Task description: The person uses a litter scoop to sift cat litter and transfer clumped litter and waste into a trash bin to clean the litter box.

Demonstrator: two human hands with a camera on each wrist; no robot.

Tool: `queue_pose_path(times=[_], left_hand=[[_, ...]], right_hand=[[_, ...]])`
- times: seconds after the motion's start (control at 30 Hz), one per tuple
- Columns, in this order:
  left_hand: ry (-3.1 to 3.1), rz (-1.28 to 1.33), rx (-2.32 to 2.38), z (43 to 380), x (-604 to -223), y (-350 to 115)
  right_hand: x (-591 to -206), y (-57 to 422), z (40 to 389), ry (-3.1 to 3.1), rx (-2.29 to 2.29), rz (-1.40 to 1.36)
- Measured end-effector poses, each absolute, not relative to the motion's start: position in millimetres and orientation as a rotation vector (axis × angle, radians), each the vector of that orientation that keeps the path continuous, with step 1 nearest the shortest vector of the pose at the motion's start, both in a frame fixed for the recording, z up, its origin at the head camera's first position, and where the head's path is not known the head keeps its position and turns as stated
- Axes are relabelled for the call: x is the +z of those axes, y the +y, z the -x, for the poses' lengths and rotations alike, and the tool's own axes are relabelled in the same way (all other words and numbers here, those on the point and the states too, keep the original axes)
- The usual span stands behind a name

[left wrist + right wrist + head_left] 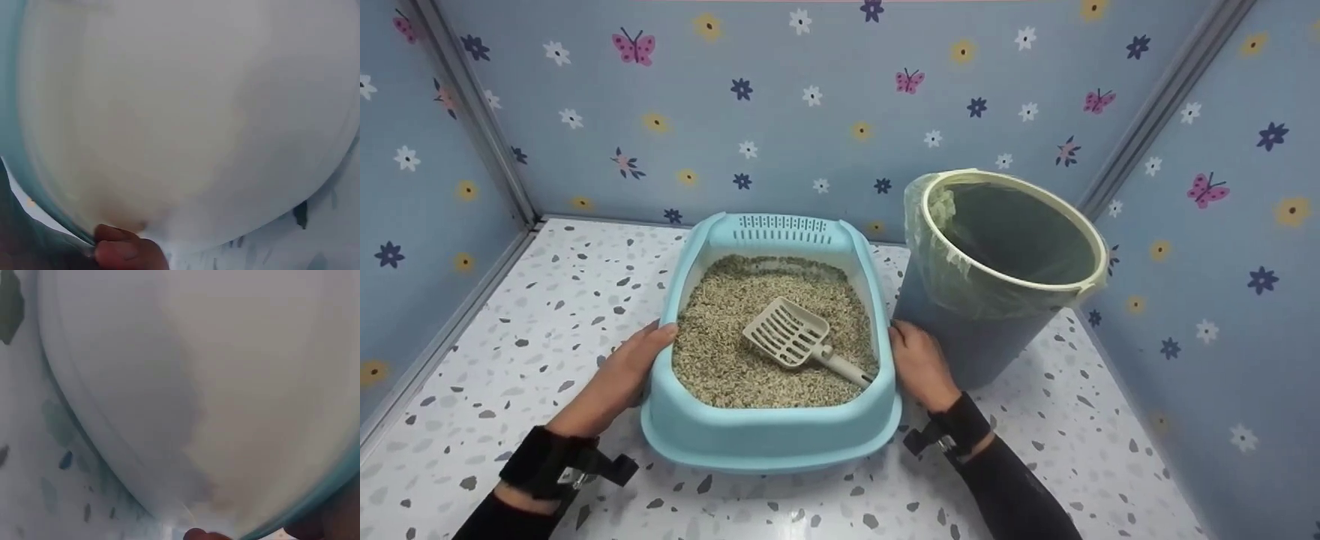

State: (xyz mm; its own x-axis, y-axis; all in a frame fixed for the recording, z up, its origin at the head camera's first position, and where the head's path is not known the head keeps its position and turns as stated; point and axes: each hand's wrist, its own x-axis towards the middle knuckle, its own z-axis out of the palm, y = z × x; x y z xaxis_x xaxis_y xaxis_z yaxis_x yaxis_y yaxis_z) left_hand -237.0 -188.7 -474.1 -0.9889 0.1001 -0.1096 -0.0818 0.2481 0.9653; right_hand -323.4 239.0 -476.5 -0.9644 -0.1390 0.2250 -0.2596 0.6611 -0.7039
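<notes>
A light-blue litter box [769,433] with a raised, perforated far end sits on the speckled surface. Sandy litter [727,367] fills its inside. On the litter lies a beige slotted scoop [819,349], its handle pointing toward the near right corner. My left hand [622,369] grips the left rim, thumb over the edge and fingers underneath. At the right rim, my right hand [922,366] holds the box from its outer side. Both wrist views look at the pale lower wall [169,112] of the box, with fingertips [126,251] tucked under the blue rim.
A grey-blue trash bin [960,330] with a cream ring and thin greenish liner stands close to the right hand. Flowered blue panels [810,112] enclose the back and both sides. The white speckled tabletop [532,315] extends around the box.
</notes>
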Motion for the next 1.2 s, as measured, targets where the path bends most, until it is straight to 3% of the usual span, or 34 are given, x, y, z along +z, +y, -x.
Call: queue_pose_path(times=[0.2,0.4,0.93,1.2], left_hand=[[2.416,-0.027,1.465,223.2,-443.2,-191.2],[2.352,-0.142,1.384,205.2,-424.7,-186.3],[2.525,-0.156,1.513,205.0,-438.4,-177.8],[2.592,-0.266,1.503,216.0,-444.5,-196.0]], right_hand=[[-486.4,237.5,328.8,-2.703,1.32,-0.267],[-492.5,233.9,330.4,-2.652,1.382,-0.267],[-520.2,241.4,337.8,-2.583,1.384,-0.301],[-527.3,242.1,319.1,-2.609,1.376,-0.265]])
